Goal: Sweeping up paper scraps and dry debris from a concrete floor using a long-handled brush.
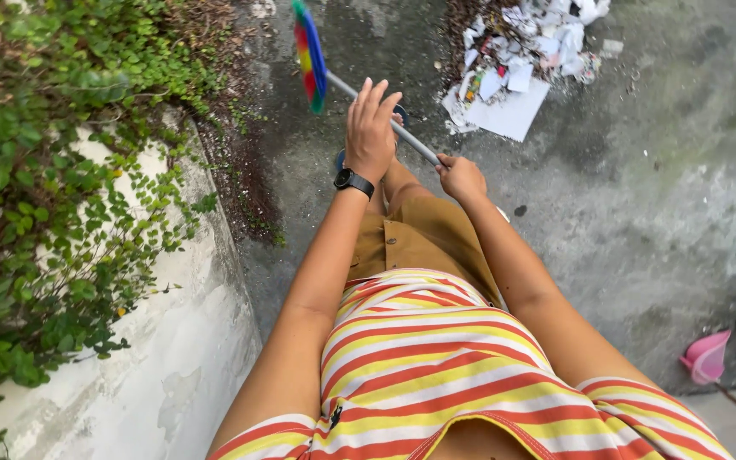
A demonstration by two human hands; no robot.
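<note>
1. The right hand point(460, 176) is closed around the thin grey metal broom handle point(415, 142), its grip at the near end of the shaft (the fingers wrap fully round it).
2. The left hand point(370, 129) sits farther up the same handle, fingers stretched out and loose over the shaft rather than clenched; whether the palm presses on it cannot be told. A black round-faced wristwatch point(353, 181) sits on that wrist.
3. Beyond the left hand's grip the handle runs up and away to the rainbow-coloured plastic broom head point(309, 55), which hangs above the wet grey concrete ground point(641, 196).
4. Well past the right hand's grip, a heap of torn white paper scraps and dry leaves point(521, 60) lies on the concrete.
5. To the outer side of the left hand, a low whitewashed wall point(172, 358) carries a green creeping vine point(36, 170).
6. Nearer than both grips, the person wears a red, yellow and white striped shirt point(436, 366) and mustard-brown shorts point(419, 238).
7. Far out from the right hand's grip, a pink plastic dustpan point(707, 356) rests on the ground.
</note>
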